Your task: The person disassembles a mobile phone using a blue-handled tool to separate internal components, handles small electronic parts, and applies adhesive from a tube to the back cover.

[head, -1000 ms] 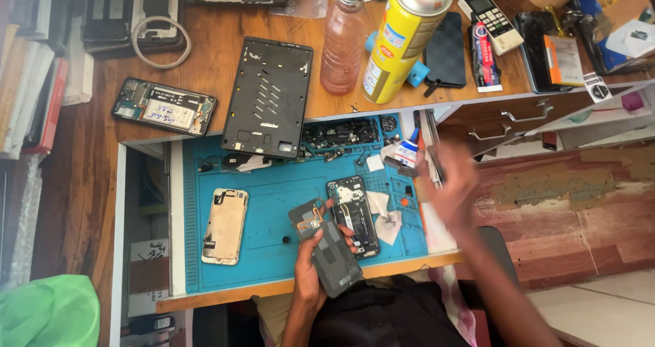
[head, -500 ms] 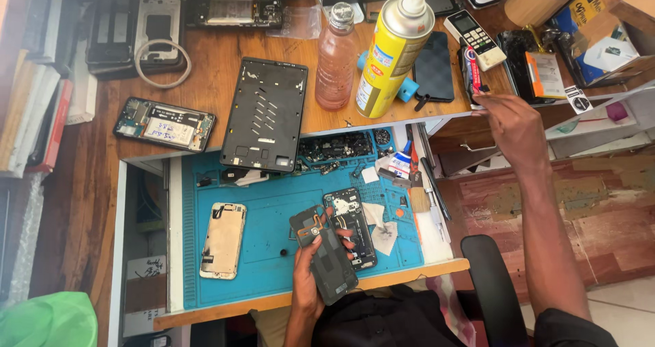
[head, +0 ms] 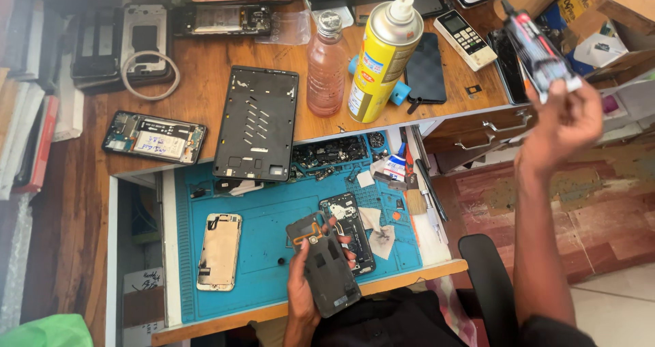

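My left hand (head: 305, 283) grips a dark phone back panel (head: 326, 265) over the front edge of the blue work mat (head: 273, 204). Just right of it an opened black phone (head: 349, 229) lies on the mat, next to a stained tissue (head: 381, 235). My right hand (head: 566, 122) is raised off the desk's right side and pinches a small black and red glue tube (head: 535, 50), nozzle pointing up and away.
On the wooden desk (head: 205, 88) stand a yellow spray can (head: 383, 57) and a pink bottle (head: 326, 66), beside a black tablet frame (head: 258, 122) and an opened phone (head: 154, 137). A gold phone shell (head: 219, 251) lies on the mat. Desk drawers (head: 488, 132) are at right.
My right hand reached to the desk's right end, picked up the glue tube and lifted it clear. My left hand kept hold of the back panel.
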